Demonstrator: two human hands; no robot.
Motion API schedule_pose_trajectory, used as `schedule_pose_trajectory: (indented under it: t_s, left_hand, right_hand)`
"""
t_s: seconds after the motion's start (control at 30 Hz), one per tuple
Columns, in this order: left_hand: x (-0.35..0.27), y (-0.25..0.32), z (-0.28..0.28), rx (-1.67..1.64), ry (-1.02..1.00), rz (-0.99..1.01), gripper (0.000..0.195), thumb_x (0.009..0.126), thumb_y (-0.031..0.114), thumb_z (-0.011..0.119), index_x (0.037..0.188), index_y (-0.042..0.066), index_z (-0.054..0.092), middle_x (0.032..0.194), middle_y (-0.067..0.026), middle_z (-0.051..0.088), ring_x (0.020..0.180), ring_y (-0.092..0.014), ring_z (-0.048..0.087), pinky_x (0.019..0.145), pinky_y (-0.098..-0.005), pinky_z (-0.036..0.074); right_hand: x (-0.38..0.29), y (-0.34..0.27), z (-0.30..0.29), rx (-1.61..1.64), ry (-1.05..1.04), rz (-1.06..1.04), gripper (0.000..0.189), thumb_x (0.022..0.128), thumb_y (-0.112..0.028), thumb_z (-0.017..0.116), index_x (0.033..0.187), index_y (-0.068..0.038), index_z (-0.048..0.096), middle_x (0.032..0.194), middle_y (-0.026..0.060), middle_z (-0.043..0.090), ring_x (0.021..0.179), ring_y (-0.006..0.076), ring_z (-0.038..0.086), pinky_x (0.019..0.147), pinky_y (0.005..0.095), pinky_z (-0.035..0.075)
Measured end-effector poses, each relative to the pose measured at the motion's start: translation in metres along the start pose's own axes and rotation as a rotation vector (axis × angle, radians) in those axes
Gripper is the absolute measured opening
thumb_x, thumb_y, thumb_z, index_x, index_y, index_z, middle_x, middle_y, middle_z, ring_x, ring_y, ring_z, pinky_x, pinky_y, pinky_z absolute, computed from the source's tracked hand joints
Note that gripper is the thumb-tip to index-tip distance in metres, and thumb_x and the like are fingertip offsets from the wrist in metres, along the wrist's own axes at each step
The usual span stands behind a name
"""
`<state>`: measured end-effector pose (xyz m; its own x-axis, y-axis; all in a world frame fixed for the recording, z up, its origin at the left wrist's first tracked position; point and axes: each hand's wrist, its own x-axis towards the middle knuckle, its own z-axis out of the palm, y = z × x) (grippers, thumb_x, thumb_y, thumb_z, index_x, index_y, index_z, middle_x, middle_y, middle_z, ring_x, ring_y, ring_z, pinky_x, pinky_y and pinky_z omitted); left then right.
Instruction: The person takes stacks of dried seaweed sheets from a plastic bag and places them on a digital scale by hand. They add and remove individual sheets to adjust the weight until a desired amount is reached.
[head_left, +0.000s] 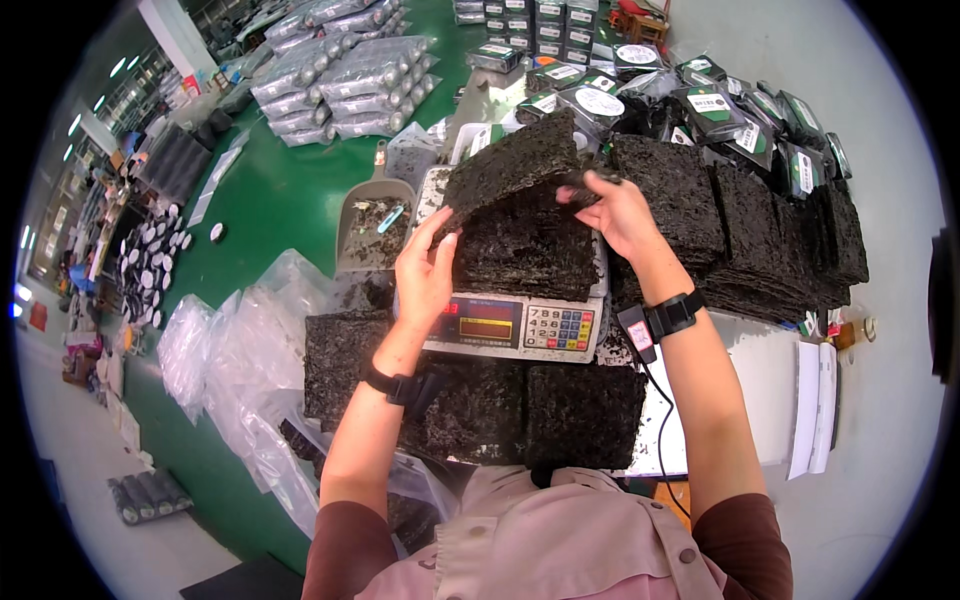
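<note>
A stack of dark dried seaweed sheets (525, 255) rests on the pan of a digital scale (480, 346). Above it, an upper batch of sheets (514, 161) sits tilted, its front edge raised off the stack. My left hand (424, 274) is at the left edge of the seaweed, fingertips against the raised batch's corner; whether it grips is unclear. On the other side, my right hand (619, 214) pinches a dark seaweed piece (589, 193), blurred by motion. The scale's red display is partly covered by my left hand.
More seaweed stacks stand to the right (667, 202) and in front of the scale (585, 412). Labelled packs (712, 112) pile up behind. A dustpan (375, 225) with scraps lies left of the scale, above plastic bags (240, 352). A cable (667, 420) hangs from my right wrist.
</note>
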<state>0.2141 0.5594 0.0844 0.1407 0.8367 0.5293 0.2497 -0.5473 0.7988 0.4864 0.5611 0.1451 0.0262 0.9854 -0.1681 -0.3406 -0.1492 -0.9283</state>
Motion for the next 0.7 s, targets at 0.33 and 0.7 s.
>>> schedule_pose_trajectory:
  t_s: [0.33,0.7]
  left_hand:
    - [0.004,0.021,0.002,-0.127,0.032,-0.134,0.031,0.09,0.008,0.051,0.119,-0.001,0.05,0.111,-0.0123,0.057,0.094,-0.018,0.061,0.078,-0.026,0.048]
    - [0.008,0.022,0.003,-0.145,0.011,-0.181,0.034,0.093,0.014,0.048,0.124,0.001,0.047,0.11,-0.0103,0.057,0.096,-0.018,0.061,0.075,-0.0255,0.049]
  right_hand:
    - [-0.052,0.005,0.008,-0.296,-0.197,-0.354,0.02,0.081,-0.016,0.065,0.091,0.0,0.062,0.08,0.0042,0.061,0.069,0.0138,0.058,0.064,0.0262,0.047]
    - [-0.019,0.038,0.043,-1.18,-0.073,-0.991,0.014,0.072,-0.013,0.067,0.082,-0.004,0.065,0.088,0.0097,0.06,0.087,0.0272,0.054,0.076,0.0354,0.045]
